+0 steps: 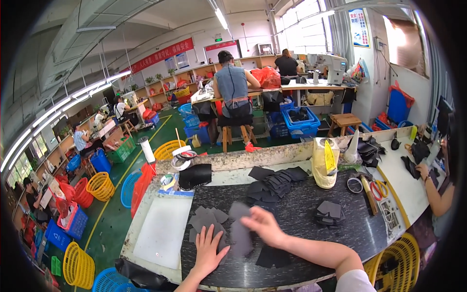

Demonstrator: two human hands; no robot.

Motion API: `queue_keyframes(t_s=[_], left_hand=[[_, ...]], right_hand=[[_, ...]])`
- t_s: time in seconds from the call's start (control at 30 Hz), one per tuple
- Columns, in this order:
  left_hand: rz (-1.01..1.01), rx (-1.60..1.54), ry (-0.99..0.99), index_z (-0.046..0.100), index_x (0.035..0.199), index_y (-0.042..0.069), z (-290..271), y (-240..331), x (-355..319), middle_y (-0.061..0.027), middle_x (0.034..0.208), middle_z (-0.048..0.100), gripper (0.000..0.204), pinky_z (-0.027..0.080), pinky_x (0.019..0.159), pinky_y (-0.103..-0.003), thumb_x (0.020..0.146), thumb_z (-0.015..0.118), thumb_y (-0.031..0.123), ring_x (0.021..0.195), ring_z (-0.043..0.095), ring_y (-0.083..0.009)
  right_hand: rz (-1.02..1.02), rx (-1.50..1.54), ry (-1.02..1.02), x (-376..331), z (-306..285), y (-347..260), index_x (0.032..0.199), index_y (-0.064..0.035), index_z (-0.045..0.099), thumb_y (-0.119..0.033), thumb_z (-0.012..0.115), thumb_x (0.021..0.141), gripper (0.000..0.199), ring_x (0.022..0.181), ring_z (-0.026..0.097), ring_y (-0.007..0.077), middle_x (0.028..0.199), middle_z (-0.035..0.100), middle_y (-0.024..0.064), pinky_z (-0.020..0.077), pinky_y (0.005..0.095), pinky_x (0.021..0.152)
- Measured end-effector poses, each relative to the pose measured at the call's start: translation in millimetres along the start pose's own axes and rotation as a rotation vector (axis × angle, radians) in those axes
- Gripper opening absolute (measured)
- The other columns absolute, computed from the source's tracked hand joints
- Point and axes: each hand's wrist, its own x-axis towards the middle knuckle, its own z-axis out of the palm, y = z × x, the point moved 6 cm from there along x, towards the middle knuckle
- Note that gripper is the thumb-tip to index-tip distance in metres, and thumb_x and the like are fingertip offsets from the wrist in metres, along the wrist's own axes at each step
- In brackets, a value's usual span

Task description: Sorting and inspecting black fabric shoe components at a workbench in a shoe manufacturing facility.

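My left hand lies flat with its fingers spread on a loose pile of grey cut pieces. Pinched at its edge by my right hand is a long dark grey cut piece, blurred by motion, just right of the pile. A single black piece rests on the dark board below my right forearm. Further off on the board is a heap of black cut pieces, and a smaller stack sits to the right.
A white sheet covers the bench's left side. At the back stands a yellowish container; a hammer, tape roll and scissors lie right. A co-worker's arm reaches in there. Yellow baskets flank the bench.
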Motion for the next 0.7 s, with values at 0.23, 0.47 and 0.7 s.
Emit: queue_keyframes(t_s=[0.23,0.47,0.7], left_hand=[[0.103,-0.237,0.231,0.051,0.135,0.002,-51.0,52.7,13.0,-0.0204,0.145,0.044,0.058,0.029,0.112,-0.052,0.088,0.072,0.028,0.135,0.042,-0.0368],[-0.315,-1.237,-0.271,0.067,0.111,0.000,-10.4,95.8,11.6,-0.0042,0.097,0.070,0.028,0.053,0.074,-0.024,0.086,0.077,0.009,0.084,0.065,-0.0092],[-0.086,-1.249,-0.126,0.066,0.099,0.000,-17.2,102.0,16.6,-0.0106,0.107,0.070,0.014,0.053,0.085,-0.030,0.086,0.071,-0.002,0.098,0.066,-0.0159]], right_hand=[[0.023,-0.051,0.119,-56.1,-40.5,-40.9,0.113,-0.0011,0.057,-0.008,0.061,0.099,0.016,0.091,0.064,0.0073,0.101,0.068,0.0034,0.0537,0.0243,0.079],[0.043,-0.545,-0.216,-90.5,-7.6,-53.5,0.133,-0.0064,0.051,-0.014,0.073,0.090,0.049,0.081,0.065,0.0087,0.095,0.070,0.0065,0.0520,0.0261,0.071],[0.310,-0.118,-0.132,-109.4,-44.2,-22.0,0.104,-0.0003,0.068,-0.012,0.066,0.096,0.014,0.084,0.057,0.0013,0.090,0.066,-0.0026,0.0479,0.0200,0.075]])
